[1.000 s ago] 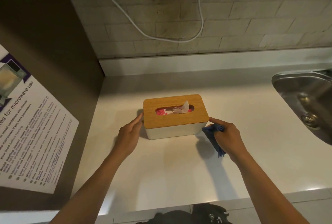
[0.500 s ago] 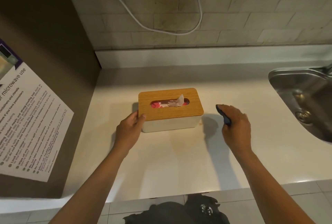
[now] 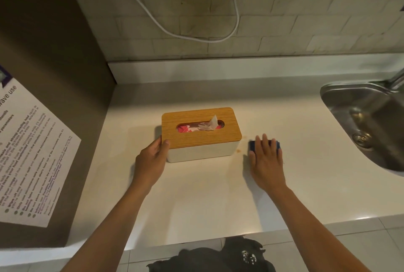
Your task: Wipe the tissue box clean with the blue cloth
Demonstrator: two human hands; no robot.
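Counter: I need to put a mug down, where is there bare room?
Bare counter lies in front of the tissue box, between the forearms, and behind it toward the wall. Tighter between box and sink: the right hand presses the blue cloth there.

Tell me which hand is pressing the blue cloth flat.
The right hand: it presses the blue cloth onto the white counter; the left hand grips the wooden-lidded white tissue box.

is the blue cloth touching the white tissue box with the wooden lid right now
No, the folded blue cloth lies flat on the white countertop under the right hand, with bare counter between it and the white wooden-lidded tissue box.
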